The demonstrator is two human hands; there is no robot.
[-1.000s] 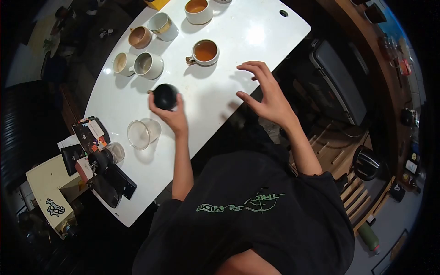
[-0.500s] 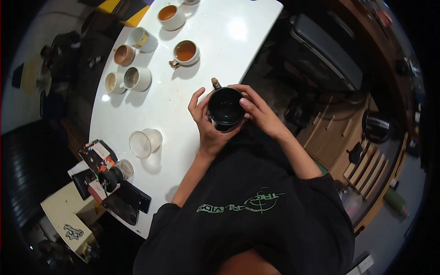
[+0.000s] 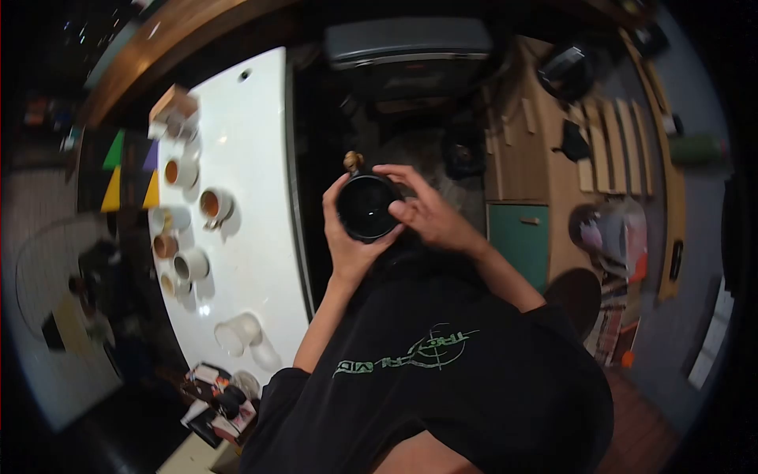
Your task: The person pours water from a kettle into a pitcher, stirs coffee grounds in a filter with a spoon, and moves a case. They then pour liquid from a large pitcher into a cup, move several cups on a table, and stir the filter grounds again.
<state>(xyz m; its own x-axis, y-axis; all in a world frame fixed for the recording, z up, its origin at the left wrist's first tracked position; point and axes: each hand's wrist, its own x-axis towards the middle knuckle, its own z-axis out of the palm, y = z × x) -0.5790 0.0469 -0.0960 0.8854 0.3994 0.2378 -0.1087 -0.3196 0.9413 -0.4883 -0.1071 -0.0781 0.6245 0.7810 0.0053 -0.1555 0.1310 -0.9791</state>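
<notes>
Between my two hands is a black mug, held up in front of my chest with its dark inside facing me. Its light brown, knobbly handle points away from me. My left hand wraps the mug's left side and underside. On the other side, my right hand grips it, thumb at the rim and fingers along the far right edge. The mug is off the white table, over the dark gap beside it.
On the table stand a cup of amber liquid, another such cup, several pale mugs and a clear glass. A grey case lies ahead. Wooden cabinets with a green door stand on the right.
My body and view have turned right, so the table now lies to my left. The mug has moved with my hands from beside the table edge to over the gap.
</notes>
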